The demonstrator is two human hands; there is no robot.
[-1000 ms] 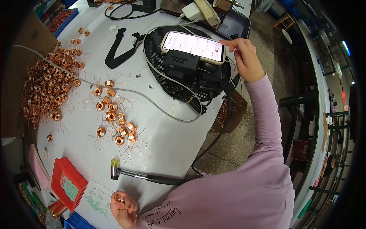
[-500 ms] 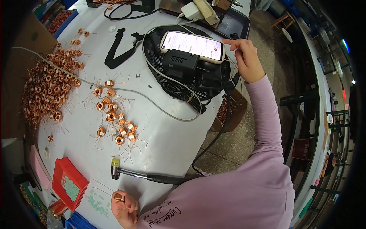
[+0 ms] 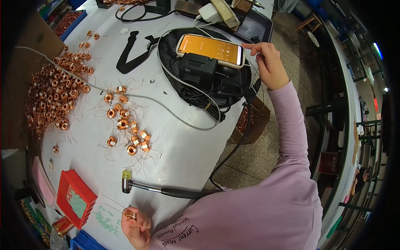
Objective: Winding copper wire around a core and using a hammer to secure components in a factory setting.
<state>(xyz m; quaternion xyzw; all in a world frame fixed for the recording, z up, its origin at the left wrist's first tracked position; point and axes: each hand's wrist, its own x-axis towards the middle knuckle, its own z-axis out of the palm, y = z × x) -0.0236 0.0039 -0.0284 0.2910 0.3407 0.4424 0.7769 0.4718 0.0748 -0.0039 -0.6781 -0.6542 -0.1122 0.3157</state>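
My left hand (image 3: 136, 228), low in the picture, is closed around a copper wire coil (image 3: 130, 214) whose thin wire ends stick out to the upper left. My right hand (image 3: 270, 62) reaches to the far right with its index finger stretched out and the other fingers bent. That fingertip is at the right end of a phone (image 3: 210, 48) with an orange screen. The phone lies on black devices atop a round black mesh bag (image 3: 168, 62). Nearest to the left hand, a hammer (image 3: 160, 189) with a yellow face and black handle lies across the table.
Loose coils (image 3: 123, 124) with spread wire ends lie mid-table, beside a big heap of coils (image 3: 56, 91). A red bin (image 3: 77, 198) holds small green pieces, some scattered on the table. A grey cable (image 3: 166, 110) and black strap (image 3: 127, 56) cross the surface.
The phone's screen has turned from a white page to an orange one. The view has shifted slightly; both hands keep nearly the same place and grip.
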